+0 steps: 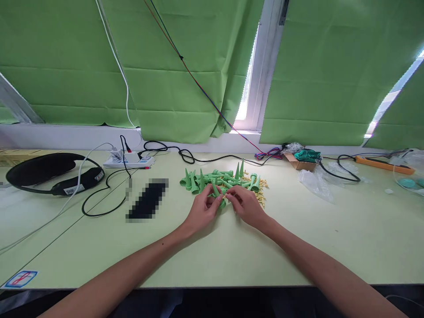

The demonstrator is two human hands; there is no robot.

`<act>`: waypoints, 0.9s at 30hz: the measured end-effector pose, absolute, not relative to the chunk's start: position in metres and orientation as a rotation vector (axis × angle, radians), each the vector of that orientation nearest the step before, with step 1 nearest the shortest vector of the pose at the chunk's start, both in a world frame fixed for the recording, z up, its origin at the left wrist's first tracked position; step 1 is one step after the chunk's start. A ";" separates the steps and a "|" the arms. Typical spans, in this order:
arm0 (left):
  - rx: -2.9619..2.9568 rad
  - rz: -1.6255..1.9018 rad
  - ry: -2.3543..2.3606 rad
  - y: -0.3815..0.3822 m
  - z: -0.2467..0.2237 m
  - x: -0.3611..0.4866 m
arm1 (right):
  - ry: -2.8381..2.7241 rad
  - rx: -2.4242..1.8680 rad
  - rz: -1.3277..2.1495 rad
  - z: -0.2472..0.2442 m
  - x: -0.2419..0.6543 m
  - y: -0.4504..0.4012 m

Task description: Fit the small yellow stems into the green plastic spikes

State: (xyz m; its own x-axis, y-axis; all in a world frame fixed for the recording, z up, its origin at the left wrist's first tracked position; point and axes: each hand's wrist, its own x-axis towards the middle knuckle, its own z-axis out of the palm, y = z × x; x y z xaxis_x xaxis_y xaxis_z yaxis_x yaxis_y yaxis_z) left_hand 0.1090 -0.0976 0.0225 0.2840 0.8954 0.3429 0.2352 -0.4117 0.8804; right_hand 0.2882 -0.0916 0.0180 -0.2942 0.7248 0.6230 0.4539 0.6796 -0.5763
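Observation:
A pile of green cone-shaped pieces (202,180) lies at the middle of the table, some upright, most on their sides. Small yellow pieces (263,187) are scattered at the pile's right side. My left hand (204,207) is at the pile's front edge, its fingers closed round a green cone (216,191) that points up and slightly left. Close to its right, my right hand (245,204) has thumb and fingers pinched together near the cone; whatever they hold is too small to make out.
A blurred dark rectangle (148,199) and a black neckband device (77,179) lie left. Behind are a power strip (129,160) and black cables (212,160). A cardboard box (300,163), clear plastic bags (317,183) and an orange strip (384,164) lie right.

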 end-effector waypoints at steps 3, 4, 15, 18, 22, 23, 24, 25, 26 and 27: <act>1.822 1.150 1.022 -0.098 0.022 0.109 | -1.942 -0.917 0.378 0.018 0.288 -0.092; 1.820 1.150 1.022 -0.097 0.022 0.109 | -1.939 -0.917 0.381 0.018 0.288 -0.092; 1.787 1.147 0.990 -0.096 0.021 0.108 | -1.946 -0.925 0.396 0.021 0.288 -0.094; 1.728 1.135 0.955 -0.097 0.022 0.108 | -1.948 -0.909 0.403 0.022 0.288 -0.094; 1.688 1.134 0.929 -0.097 0.023 0.108 | -1.946 -0.905 0.413 0.021 0.288 -0.094; 1.685 1.136 0.928 -0.096 0.023 0.108 | -1.946 -0.906 0.417 0.021 0.288 -0.094; 1.682 1.138 0.927 -0.096 0.023 0.109 | -1.945 -0.906 0.422 0.021 0.288 -0.094; 1.677 1.141 0.926 -0.096 0.023 0.109 | -1.944 -0.906 0.428 0.021 0.288 -0.094; 1.672 1.144 0.925 -0.096 0.023 0.109 | -1.941 -0.905 0.434 0.020 0.288 -0.094; 1.667 1.147 0.924 -0.096 0.023 0.109 | -1.940 -0.903 0.443 0.020 0.288 -0.094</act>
